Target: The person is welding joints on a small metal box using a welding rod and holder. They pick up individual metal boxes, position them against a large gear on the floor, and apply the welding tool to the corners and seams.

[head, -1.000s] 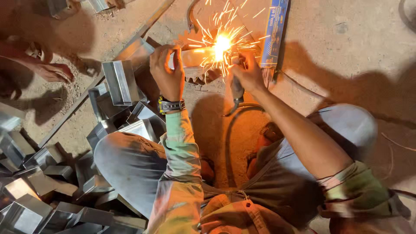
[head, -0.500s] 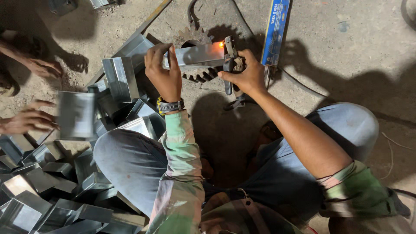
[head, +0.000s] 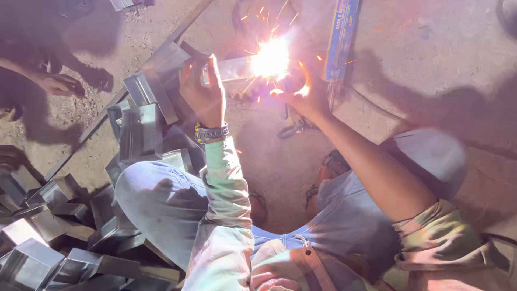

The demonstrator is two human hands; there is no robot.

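Left hand gripping metal piece (sparks beside)

Metal pieces heaped left of knee, apparently on floor

small metal fabrication workshop, rough bare concrete floor, heap of folded sheet-metal channel pieces (piled right on the ground), white welding flash throwing sparks, blue box of welding rods, cable snaking past

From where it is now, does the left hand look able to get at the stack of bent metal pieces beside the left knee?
Probably yes: the left hand holds the metal piece being welded, and the stack lies just beside its wrist, nothing between; it must let go first.
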